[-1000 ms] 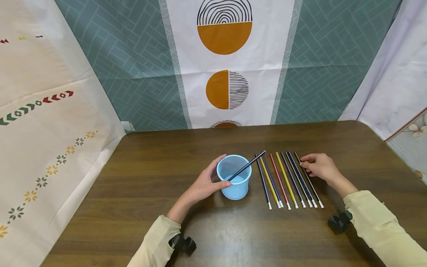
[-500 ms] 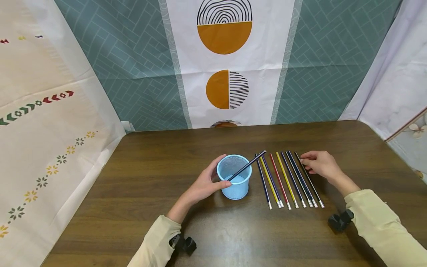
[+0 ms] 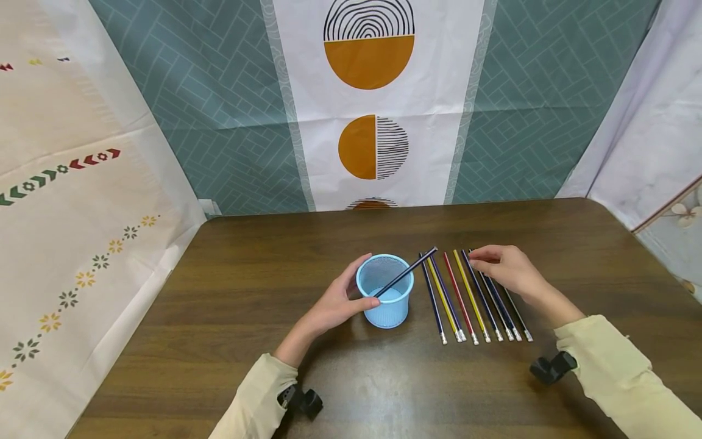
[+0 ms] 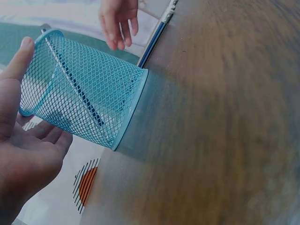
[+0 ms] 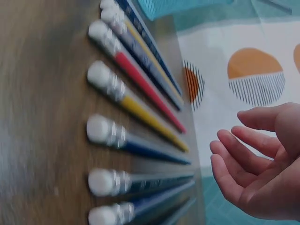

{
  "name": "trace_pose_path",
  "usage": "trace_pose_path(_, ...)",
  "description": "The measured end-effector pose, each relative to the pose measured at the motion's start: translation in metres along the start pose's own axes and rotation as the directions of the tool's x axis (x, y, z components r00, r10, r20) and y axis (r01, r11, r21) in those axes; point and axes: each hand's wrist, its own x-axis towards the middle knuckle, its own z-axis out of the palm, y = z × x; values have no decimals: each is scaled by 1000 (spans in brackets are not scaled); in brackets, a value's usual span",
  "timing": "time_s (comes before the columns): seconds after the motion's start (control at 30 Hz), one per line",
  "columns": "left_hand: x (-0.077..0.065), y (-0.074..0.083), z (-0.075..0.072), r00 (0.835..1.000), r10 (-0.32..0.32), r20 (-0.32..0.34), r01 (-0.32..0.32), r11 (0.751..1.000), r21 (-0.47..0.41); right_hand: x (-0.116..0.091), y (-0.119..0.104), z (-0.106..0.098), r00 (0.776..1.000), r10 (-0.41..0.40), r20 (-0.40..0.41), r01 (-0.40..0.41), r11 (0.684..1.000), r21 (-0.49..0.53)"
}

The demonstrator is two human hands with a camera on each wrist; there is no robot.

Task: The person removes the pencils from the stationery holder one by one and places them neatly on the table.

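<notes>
My left hand (image 3: 334,308) holds a light blue mesh pencil cup (image 3: 386,315) around its side, the thumb near the rim. One dark pencil (image 3: 408,272) leans inside the cup, its upper end sticking out to the right. Beside the cup lies a row of several pencils, among them a red pencil (image 3: 459,296) and a yellow pencil (image 3: 473,299), white erasers toward me. My right hand (image 3: 512,269) hovers over the far ends of the dark pencils at the row's right side. In the right wrist view, that hand (image 5: 262,164) has loosely bent fingers and nothing between them.
The brown wooden table (image 3: 247,274) extends around the cup and pencils. A patterned cloth (image 3: 219,122) hangs beyond the far edge, with a cream cloth (image 3: 82,213) on the left and a white curtain (image 3: 647,110) on the right.
My right hand has moved left from the rightmost pencil to above its dark neighbours; that pencil still lies on the table. The left hand and cup have stayed still.
</notes>
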Motion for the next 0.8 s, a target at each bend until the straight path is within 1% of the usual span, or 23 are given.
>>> trace_pose_path(0.17,0,-1,0,1000,-1,-1,1,1000,7,-3,-11,8,999,-23,33,22,999,49)
trace_pose_path(0.4,-1,-1,0,1000,2,-12,-2,1000,8,-4,-27,16,993,-101,68,91,987,135)
trace_pose_path(0.5,-1,-2,0,1000,5,-13,-5,1000,6,-4,-33,20,989,-122,79,105,976,193)
trace_pose_path(0.63,-1,-1,0,1000,5,-12,-5,1000,5,-3,-42,25,986,-149,79,121,953,279)
trace_pose_path(0.8,-1,0,0,1000,6,-11,-6,1000,-1,-3,-52,34,984,-166,63,136,934,332)
